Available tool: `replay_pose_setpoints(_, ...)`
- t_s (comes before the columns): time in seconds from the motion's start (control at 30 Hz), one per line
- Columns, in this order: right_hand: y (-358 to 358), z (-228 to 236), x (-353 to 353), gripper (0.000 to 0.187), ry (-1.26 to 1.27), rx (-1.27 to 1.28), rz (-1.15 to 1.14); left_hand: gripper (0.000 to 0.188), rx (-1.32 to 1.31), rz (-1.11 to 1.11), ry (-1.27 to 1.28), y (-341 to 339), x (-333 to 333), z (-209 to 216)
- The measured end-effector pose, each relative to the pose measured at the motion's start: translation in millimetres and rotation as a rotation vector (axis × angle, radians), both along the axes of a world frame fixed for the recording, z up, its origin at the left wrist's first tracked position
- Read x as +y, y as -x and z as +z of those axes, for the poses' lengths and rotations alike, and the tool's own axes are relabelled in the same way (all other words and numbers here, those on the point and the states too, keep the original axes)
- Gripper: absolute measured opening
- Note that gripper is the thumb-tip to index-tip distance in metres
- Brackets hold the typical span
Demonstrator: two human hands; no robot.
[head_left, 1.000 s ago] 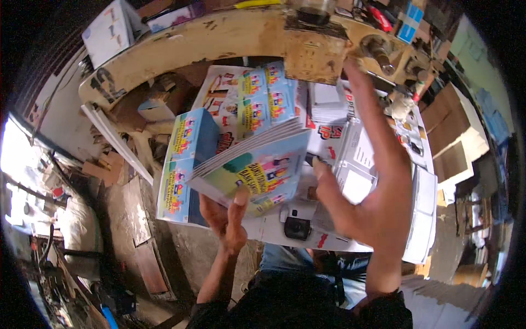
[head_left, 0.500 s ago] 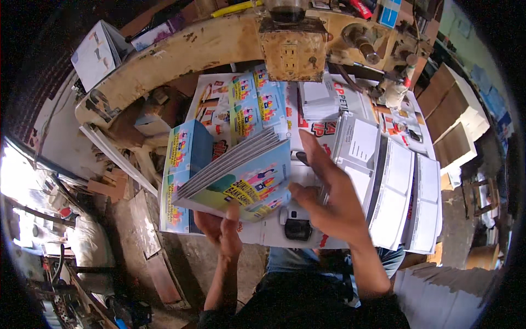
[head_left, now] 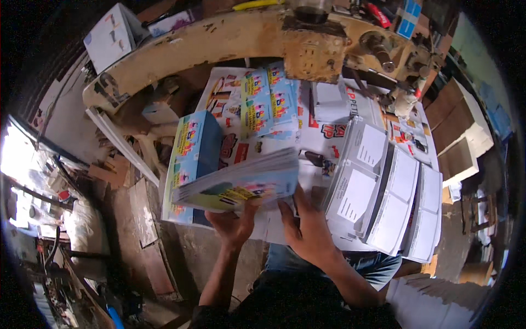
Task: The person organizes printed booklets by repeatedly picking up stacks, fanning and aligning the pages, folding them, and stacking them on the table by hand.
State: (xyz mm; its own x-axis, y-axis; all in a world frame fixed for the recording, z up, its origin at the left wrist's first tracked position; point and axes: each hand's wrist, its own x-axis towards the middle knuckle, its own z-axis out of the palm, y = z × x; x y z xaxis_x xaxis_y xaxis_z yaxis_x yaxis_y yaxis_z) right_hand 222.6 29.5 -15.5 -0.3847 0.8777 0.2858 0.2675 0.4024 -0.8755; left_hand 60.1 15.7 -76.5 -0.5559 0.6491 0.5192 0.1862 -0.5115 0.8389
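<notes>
A thick sheaf of blue, colourfully illustrated booklets (head_left: 263,185) is held tilted above the table's near edge, its white page edges fanned along the top. My left hand (head_left: 233,223) is closed on its lower edge, thumb on the front cover and the other fingers partly hidden beneath. At the lower right corner my right hand (head_left: 309,227) has its fingers apart, fingertips close against the booklets' edge; whether they press on it I cannot tell. Left of the sheaf stands a tall stack of matching blue covers (head_left: 186,151). More blue printed sheets (head_left: 268,104) lie farther back.
Overlapping piles of white printed sheets (head_left: 392,192) cover the table's right side. A smaller white pile (head_left: 331,101) sits behind them. A worn curved beam with a metal box (head_left: 313,55) spans the back. Cardboard boxes (head_left: 460,126) stand at the right.
My right hand has swung down and inward from above the table to the sheaf's lower right corner. The sheaf, still in my left hand, has tipped flatter and its fanned booklets sit closer together.
</notes>
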Motion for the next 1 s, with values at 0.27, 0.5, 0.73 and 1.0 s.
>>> replay_pose_setpoints(0.27, -4, -13, -9, 0.03, -0.058, -0.026, -0.047, 0.034, 0.371, -0.058, 0.171, 14, -7, 67)
replay_pose_setpoints(0.5, 93, 0, 16, 0.026, 0.172, 0.148, 0.384, 0.041, 0.238, 0.056, 0.481, 128, 28, 135)
replay_pose_setpoints(0.73, 203, -77, 39, 0.035, 0.067, 0.17, 0.241, 0.07, 1.219, 0.134, 0.76, 252, 79, 12)
replay_pose_setpoints(1.0, 167, -65, 37, 0.06, 0.091, 0.076, -0.07, 0.084, 0.914, 0.174, 0.626, 243, 70, -33)
